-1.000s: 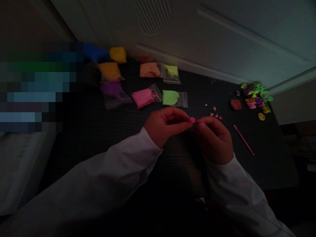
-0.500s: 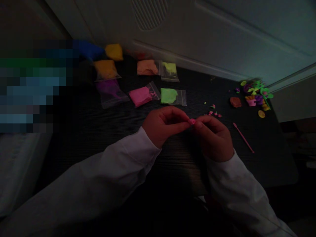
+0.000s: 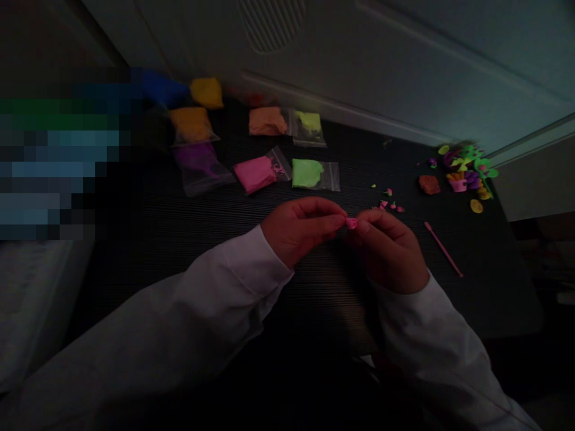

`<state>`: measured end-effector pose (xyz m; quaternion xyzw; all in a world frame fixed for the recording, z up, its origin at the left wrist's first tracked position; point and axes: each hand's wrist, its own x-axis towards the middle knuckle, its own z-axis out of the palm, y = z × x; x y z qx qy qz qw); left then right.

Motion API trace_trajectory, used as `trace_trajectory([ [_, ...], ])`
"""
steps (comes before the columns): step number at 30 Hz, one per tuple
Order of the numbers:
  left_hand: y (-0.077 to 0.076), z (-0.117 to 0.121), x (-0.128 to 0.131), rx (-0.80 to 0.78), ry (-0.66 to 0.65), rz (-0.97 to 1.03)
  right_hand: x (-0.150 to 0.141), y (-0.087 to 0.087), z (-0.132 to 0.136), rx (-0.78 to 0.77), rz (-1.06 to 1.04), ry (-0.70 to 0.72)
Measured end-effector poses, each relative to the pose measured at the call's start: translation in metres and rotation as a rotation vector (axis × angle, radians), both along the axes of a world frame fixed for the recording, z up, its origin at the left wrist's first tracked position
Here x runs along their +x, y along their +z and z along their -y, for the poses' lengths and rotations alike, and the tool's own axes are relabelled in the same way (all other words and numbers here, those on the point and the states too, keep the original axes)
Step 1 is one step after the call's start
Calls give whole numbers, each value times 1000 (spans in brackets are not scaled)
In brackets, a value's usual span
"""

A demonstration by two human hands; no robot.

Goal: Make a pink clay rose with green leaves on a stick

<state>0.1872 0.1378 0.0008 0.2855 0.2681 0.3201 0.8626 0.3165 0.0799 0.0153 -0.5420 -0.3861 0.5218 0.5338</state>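
Observation:
A small lump of pink modelling clay (image 3: 351, 223) sits between my two hands, above the dark table. My left hand (image 3: 300, 230) pinches its left side between thumb and fingers. From the right, my right hand (image 3: 390, 245) grips the same lump, its thumb and forefinger closed on it. Just beyond the right hand lie several tiny pink clay pieces (image 3: 383, 205), some with green bits. A thin pink modelling tool (image 3: 444, 249) rests on the table to the right of that hand.
Bags of coloured clay, including a pink one (image 3: 256, 174), a light green one (image 3: 307, 173) and an orange one (image 3: 191, 124), lie at the back left. Finished-looking clay shapes (image 3: 469, 167) and a brown lump (image 3: 429, 184) are at the right. A pale panel (image 3: 404, 72) borders the back.
The fingers of my left hand have shifted slightly on the pink lump, and more of it shows now. Both hands stay in nearly the same place.

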Motion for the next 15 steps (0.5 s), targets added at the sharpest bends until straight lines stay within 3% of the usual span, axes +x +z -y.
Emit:
trace_trajectory([
  [7,-1,-2,-2,-105,-90,71,1,1,1,-15,18,30],
  [15,-2,-3,-2,-133,-132,78,1,2,2,73,21,25],
])
